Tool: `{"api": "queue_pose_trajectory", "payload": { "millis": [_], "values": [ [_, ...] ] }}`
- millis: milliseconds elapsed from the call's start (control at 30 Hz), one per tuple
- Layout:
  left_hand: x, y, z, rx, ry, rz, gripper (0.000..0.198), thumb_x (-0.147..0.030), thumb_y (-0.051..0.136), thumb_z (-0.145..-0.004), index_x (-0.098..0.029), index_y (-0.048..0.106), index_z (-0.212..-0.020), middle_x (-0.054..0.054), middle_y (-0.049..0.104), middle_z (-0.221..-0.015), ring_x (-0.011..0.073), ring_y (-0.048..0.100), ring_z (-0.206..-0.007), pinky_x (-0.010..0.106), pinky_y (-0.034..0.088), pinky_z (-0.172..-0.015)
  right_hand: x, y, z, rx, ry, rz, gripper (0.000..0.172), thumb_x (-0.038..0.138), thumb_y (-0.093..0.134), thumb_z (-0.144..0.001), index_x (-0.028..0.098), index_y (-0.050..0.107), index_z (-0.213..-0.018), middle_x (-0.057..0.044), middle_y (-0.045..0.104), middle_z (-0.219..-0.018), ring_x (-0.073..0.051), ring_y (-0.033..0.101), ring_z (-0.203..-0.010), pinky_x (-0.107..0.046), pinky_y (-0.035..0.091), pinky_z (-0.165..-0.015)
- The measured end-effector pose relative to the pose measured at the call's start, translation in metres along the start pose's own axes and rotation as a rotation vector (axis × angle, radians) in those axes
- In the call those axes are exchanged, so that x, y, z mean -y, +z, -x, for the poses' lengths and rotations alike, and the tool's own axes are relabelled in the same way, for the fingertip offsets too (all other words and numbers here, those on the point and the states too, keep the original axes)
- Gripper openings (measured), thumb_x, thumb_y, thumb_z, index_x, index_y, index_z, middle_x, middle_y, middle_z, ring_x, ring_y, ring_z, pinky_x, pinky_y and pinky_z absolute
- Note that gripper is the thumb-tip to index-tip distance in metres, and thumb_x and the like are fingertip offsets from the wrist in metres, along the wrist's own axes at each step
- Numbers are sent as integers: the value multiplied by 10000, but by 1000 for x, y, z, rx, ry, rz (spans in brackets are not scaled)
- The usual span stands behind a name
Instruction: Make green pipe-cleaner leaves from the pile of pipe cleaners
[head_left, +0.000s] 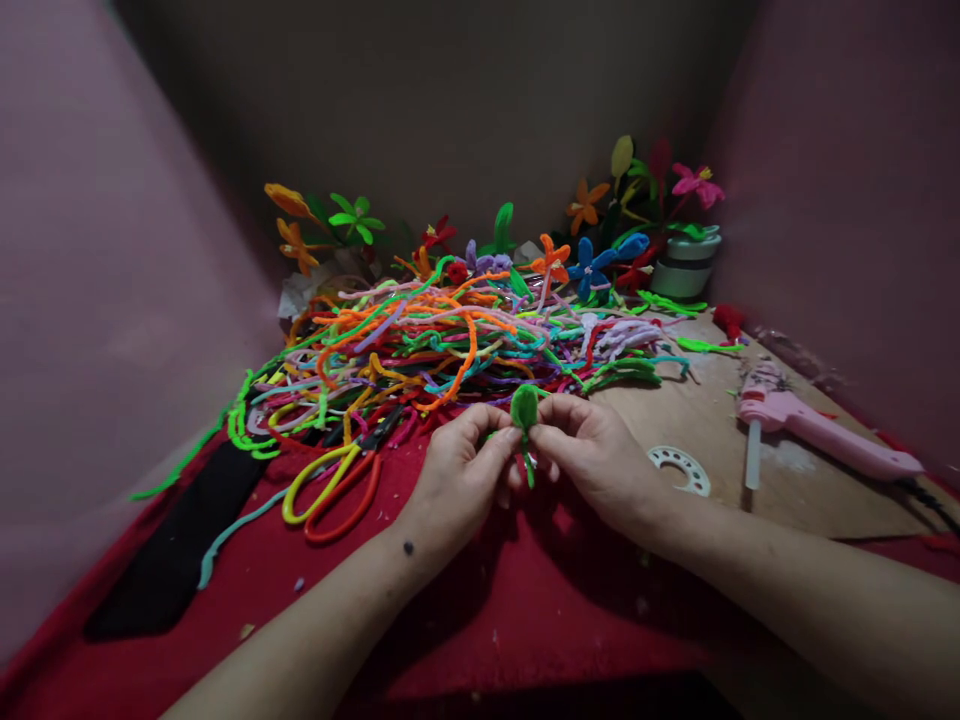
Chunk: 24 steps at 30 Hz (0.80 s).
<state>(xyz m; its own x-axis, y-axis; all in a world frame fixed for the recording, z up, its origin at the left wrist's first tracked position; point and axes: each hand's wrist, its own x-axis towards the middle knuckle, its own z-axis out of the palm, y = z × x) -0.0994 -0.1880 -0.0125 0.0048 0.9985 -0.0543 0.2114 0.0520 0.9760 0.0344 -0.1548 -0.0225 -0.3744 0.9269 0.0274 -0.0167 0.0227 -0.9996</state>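
A small green pipe-cleaner leaf [524, 408] stands upright between my two hands, its short stem pointing down. My left hand [472, 455] pinches it from the left with thumb and forefinger. From the right, the thumb and forefinger of my right hand [581, 440] close on it as well. The lower fingers of both hands are curled and partly hidden. Just beyond my hands lies a big heap of coloured pipe cleaners [420, 340]. Scissors [337, 490] with yellow and red handles rest on the red cloth [465, 620] left of my left hand.
A pink glue gun [817, 425] lies on a wooden board [720, 410] at the right, near a white curved piece with holes [681, 468]. Finished pipe-cleaner flowers [590, 268] and a striped pot [686, 262] stand at the back. A black flat strip [176, 540] lies left.
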Motion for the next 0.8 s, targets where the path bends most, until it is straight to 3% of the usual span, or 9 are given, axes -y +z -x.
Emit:
{"api": "queue_pose_trajectory", "payload": {
  "millis": [200, 367, 567, 800],
  "values": [
    [-4, -5, -1, 20, 24, -11, 156, -293, 483, -804, -146, 516, -764, -12, 549, -569, 93, 489, -462, 207, 403, -452, -6, -3, -6, 68, 25, -201, 99, 228, 584, -693, 169, 513, -655, 42, 514, -534, -93, 477, -484, -231, 364, -495],
    [-4, -6, -3, -66, 103, -31, 127, -255, 564, -748, -147, 536, -686, -27, 527, -597, 82, 473, -527, 193, 394, -505, -4, 0, -3, 34, 95, -141, 92, 190, 595, -664, 164, 522, -615, 48, 499, -486, -68, 422, -429, -204, 317, -431],
    [-3, -8, -5, -90, 119, -54, 146, -198, 549, -744, -147, 509, -614, -39, 493, -574, 72, 441, -535, 185, 371, -529, -6, 0, -1, 157, 191, -179, 193, 228, 570, -706, 158, 505, -539, 47, 458, -439, -58, 384, -369, -197, 282, -366],
    [-5, -5, -4, -90, 43, -117, 103, -207, 542, -736, -141, 531, -657, -33, 504, -559, 65, 411, -469, 185, 337, -462, -10, 2, -1, 64, 220, -223, 144, 199, 600, -657, 167, 507, -552, 60, 453, -418, -62, 380, -317, -195, 268, -319]
  ]
}}
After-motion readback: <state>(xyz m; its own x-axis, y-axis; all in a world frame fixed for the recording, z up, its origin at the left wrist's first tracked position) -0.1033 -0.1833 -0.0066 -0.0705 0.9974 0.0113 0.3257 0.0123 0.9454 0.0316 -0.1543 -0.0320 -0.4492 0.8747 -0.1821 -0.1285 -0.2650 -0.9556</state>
